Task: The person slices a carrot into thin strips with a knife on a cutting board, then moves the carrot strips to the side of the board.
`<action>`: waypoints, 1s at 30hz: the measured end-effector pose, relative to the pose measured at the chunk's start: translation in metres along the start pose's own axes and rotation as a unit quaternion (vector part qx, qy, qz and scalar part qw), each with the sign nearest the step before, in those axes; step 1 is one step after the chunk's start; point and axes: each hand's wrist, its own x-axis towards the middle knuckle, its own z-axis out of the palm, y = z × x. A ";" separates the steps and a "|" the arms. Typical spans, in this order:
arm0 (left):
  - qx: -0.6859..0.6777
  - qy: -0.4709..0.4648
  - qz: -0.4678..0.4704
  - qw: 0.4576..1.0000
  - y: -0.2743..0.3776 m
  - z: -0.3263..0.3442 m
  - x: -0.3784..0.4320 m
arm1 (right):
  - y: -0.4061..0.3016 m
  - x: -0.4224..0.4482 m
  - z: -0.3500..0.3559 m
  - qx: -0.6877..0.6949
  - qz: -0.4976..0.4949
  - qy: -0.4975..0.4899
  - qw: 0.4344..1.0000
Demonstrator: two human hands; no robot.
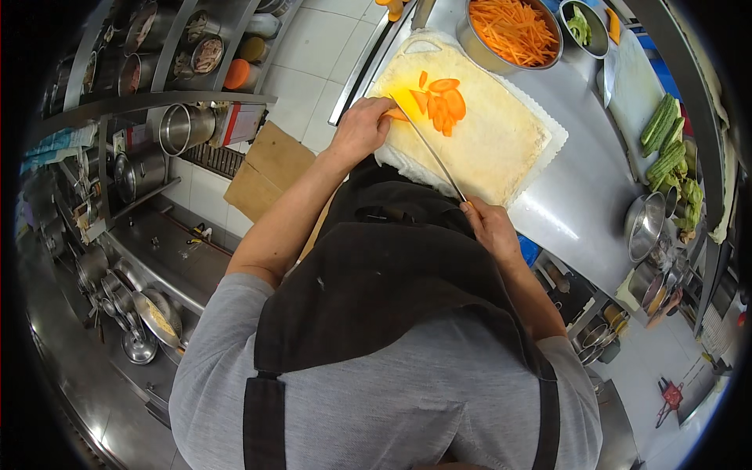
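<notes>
My left hand [362, 129] grips a peeled carrot [398, 114] at the left edge of a pale cutting board [499, 129]. In my right hand [490, 226], at the board's near right side, is the handle of a long kitchen knife [432, 150]. Its blade slants up and left across the board, its far end beside the carrot. Several orange carrot slices [449, 106] lie loosely just right of the blade's far part. A white cloth [555, 126] shows from under the board. Beyond the board, a metal bowl [490, 56] is heaped with shredded carrot [514, 29].
A smaller bowl [598, 38] of green vegetable pieces stands at the back. On the right are a second cutting board [631, 85] with another knife [609, 76], green ridged vegetables [659, 124] and a metal bowl [644, 226]. Shelves with containers line the left.
</notes>
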 end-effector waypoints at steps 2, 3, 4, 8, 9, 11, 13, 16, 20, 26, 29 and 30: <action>0.002 -0.003 -0.001 1.000 0.000 0.000 0.001 | 0.000 0.002 -0.001 0.000 0.002 -0.007 1.000; 0.002 -0.004 0.000 1.000 -0.001 -0.001 0.000 | -0.001 0.002 -0.002 0.000 0.001 -0.008 1.000; 0.002 -0.004 0.001 1.000 -0.001 -0.001 0.000 | -0.001 0.003 -0.002 0.001 -0.001 -0.008 1.000; -0.002 -0.001 0.000 1.000 -0.002 0.000 0.000 | 0.009 0.009 0.009 0.023 -0.024 0.020 0.999; -0.006 -0.001 -0.003 1.000 -0.002 0.001 0.000 | 0.010 0.016 0.012 0.011 -0.024 0.013 1.000; -0.011 -0.007 -0.010 1.000 0.001 0.002 -0.001 | 0.010 0.032 0.019 -0.013 -0.026 0.001 1.000; -0.012 -0.015 -0.018 1.000 0.004 0.000 0.000 | 0.017 0.033 0.027 0.000 -0.078 0.058 0.995; -0.001 0.002 -0.006 1.000 0.001 -0.001 0.000 | 0.012 0.032 0.024 0.027 -0.049 0.055 0.997; 0.002 0.001 -0.012 1.000 0.001 0.000 -0.002 | -0.004 0.024 -0.001 0.119 0.144 -0.042 0.981; -0.047 0.046 -0.037 0.997 0.007 -0.018 0.006 | 0.014 0.018 -0.002 0.027 -0.017 0.062 0.998; -0.126 0.087 0.004 0.988 0.051 -0.073 0.030 | 0.011 0.013 -0.004 0.077 0.000 0.099 0.992; -0.164 0.083 0.051 0.982 0.088 -0.102 0.038 | 0.013 0.014 -0.005 0.082 0.022 0.104 0.991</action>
